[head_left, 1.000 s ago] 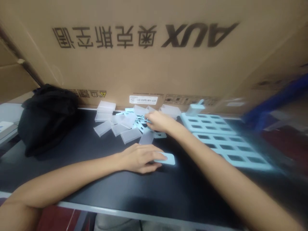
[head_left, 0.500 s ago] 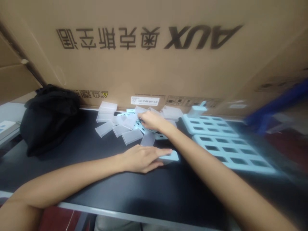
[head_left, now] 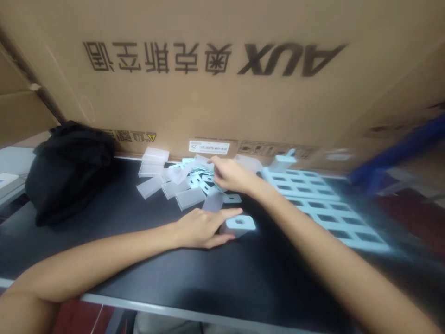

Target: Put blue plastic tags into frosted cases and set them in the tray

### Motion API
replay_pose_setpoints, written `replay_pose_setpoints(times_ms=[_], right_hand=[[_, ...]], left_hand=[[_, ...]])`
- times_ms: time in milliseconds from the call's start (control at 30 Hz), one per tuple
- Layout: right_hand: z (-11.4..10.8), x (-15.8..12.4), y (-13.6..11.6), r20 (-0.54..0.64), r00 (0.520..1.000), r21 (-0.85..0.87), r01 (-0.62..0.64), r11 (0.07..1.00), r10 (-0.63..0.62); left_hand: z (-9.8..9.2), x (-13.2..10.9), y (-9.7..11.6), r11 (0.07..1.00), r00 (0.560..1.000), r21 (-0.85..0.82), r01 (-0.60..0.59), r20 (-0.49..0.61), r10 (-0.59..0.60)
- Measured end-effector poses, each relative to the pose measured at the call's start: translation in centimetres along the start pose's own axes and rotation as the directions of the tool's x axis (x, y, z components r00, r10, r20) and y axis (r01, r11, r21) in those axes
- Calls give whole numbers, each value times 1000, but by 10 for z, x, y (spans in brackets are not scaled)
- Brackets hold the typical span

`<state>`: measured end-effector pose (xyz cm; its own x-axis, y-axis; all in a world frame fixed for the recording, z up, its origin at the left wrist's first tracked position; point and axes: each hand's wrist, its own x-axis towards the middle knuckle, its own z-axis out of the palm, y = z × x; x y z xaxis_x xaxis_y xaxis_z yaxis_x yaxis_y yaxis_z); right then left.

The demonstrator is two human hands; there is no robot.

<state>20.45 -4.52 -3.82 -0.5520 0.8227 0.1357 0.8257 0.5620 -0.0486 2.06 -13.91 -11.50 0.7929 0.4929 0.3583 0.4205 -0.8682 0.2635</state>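
A carton (head_left: pixel 208 104) backs the black worktable (head_left: pixel 167 283). The left hand (head_left: pixel 200 227) grips a blue-topped translucent case (head_left: pixel 247 224) near the table's middle. The right hand (head_left: pixel 232 175) is at the blue plates (head_left: pixel 195 181); its grasp cannot be determined. Caution: dragging overlapped plates could displace adjacent translucent sleeves (head_left: pixel 190 198); uneven finger pressure could tilt the case.

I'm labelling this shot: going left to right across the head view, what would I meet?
Black cloth bundle, leftmost clear piece, left hand, blue-topped block it holds, farther pale-blue tray, blue bar.
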Motion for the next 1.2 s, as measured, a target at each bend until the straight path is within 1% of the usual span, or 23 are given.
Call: replay_pose_setpoints(times_ms=[33,100,200,267,333,400,533,633,700,767,833,933,1000,1067,1100,1167,1200], right_hand=[[-6,-11,2,-28,1000,55,-3,998,5],[-20,-36,3,-114,993,229,3,973,24],[-37,-76,-3,-235,969,520,59,852,76],[-42,-99,-10,-274,956,636,100,765,103],[-42,-115,-17,-291,951,679,126,723,107],[-38,-125,-21,-288,954,665,141,733,78],[-24,-131,-22,-278,961,566,158,809,7],[-19,-132,-23,-276,961,457,160,875,-32],[-16,-133,-28,-277,960,357,133,925,-31],[-12,-135,-37,-276,961,265,74,962,2],[-3,-135,-48,-265,963,215,0,977,58],[12,-135,-64,-262,952,242,-92,966,157],[18,-134,-66,-290,936,273,-119,955,200],[15,-134,-55,-338,913,274,-137,952,229],[10,-134,-44,-366,895,267,-163,950,257],[-3,-135,-12,-414,834,258,-278,925,366],[-11,-136,8,-429,782,264,-371,890,453]], left_hand=[[0,0,0,1000,1000,5,18,6,-18],[0,0,0,999,999,2,45,4,-45],[0,0,-1,997,998,-35,67,-14,-68],[0,0,-1,995,997,-68,72,-22,-73],[0,0,-2,992,997,-100,75,-28,-79],[0,0,-2,989,996,-127,77,-36,-83],[-1,0,-2,982,995,-170,87,-39,-95],[0,0,-3,978,992,-185,94,-60,-107],[2,-2,-4,979,988,-181,97,-103,-117],[4,-3,-6,980,980,-181,87,-161,-117],[7,-5,-8,980,967,-190,66,-229,-109],[8,-5,-9,985,948,-166,34,-306,-85],[7,-4,-8,993,942,-115,10,-332,-47],[5,-2,-7,998,937,-54,-17,-349,-3],[3,-1,-6,1000,934,-19,-20,-356,12],[1,2,-5,999,938,53,-5,-345,23],[0,3,-4,996,947,86,9,-319,19]])
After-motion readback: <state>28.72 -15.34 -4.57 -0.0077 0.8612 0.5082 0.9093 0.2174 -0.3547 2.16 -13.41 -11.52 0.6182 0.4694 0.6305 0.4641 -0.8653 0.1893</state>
